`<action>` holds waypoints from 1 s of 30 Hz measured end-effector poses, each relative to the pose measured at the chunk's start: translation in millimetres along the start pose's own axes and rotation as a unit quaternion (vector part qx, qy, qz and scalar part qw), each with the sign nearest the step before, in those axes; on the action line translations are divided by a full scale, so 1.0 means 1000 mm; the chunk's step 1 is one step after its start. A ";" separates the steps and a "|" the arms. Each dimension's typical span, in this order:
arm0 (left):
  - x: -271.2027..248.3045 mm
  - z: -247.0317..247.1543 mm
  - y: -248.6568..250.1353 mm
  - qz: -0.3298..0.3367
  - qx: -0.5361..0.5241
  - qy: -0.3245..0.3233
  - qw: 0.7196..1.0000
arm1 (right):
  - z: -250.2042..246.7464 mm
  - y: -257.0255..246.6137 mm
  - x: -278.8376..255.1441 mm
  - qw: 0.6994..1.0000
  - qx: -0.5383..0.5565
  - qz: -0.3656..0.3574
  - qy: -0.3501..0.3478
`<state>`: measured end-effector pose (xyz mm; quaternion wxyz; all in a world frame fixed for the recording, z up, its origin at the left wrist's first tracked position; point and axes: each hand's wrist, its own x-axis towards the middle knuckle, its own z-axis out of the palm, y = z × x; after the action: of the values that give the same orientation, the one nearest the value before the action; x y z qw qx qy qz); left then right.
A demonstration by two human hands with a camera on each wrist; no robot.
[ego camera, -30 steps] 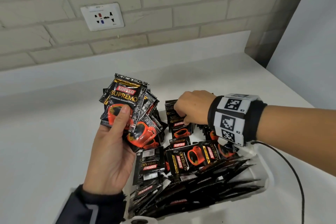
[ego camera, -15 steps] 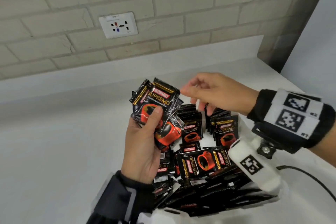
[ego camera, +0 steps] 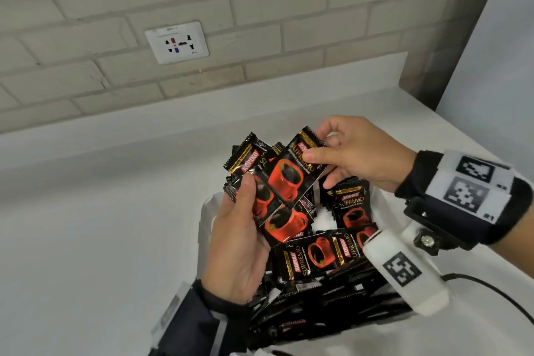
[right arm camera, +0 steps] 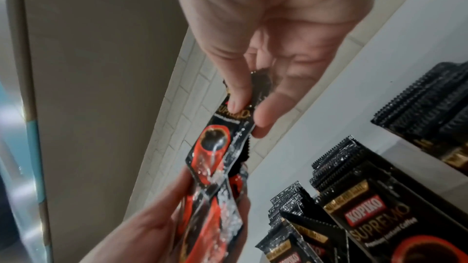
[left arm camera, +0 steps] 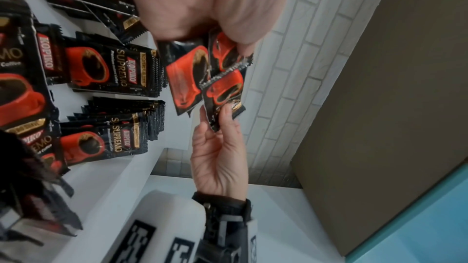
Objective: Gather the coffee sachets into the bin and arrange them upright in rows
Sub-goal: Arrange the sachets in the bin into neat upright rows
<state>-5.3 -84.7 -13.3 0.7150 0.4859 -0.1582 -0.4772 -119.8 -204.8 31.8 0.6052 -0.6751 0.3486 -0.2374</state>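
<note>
My left hand grips a fanned bunch of black and red coffee sachets above the white bin. My right hand pinches the top edge of the front sachet of that bunch between thumb and forefinger. That pinch shows in the right wrist view on the front sachet and in the left wrist view on the same sachet. Inside the bin, several sachets stand upright in rows, and others lie flat or jumbled nearer to me.
The bin sits on a white counter against a brick wall with a socket plate. A grey panel closes the right side. A black cable trails from my right wrist over the counter.
My right hand left the sachet rows in the bin, rose to the bunch in my left hand and took hold of its front sachet. The view shifted left and closer.
</note>
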 end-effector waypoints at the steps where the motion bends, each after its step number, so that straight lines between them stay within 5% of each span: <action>1: 0.000 0.000 0.000 0.003 -0.006 0.010 1.000 | -0.002 0.000 -0.001 1.000 0.022 0.005 0.015; 4: 0.001 0.000 0.002 0.012 -0.012 0.034 0.999 | -0.008 -0.001 -0.003 0.993 0.111 0.016 0.046; 7: 0.001 0.003 0.003 0.023 -0.005 0.048 0.999 | -0.003 0.000 -0.008 0.990 0.135 0.033 0.001; 17: -0.002 0.004 0.008 0.065 -0.015 0.054 0.996 | 0.017 0.012 -0.005 0.998 -0.065 0.016 -0.004; 30: 0.013 -0.006 0.026 0.078 -0.061 0.055 0.994 | -0.002 -0.009 0.003 0.992 0.112 0.050 -0.038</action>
<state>19.4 -90.6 3.0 0.7858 0.4533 -0.1270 -0.4011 -118.1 -208.1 40.4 0.7011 -0.5931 0.3300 -0.2187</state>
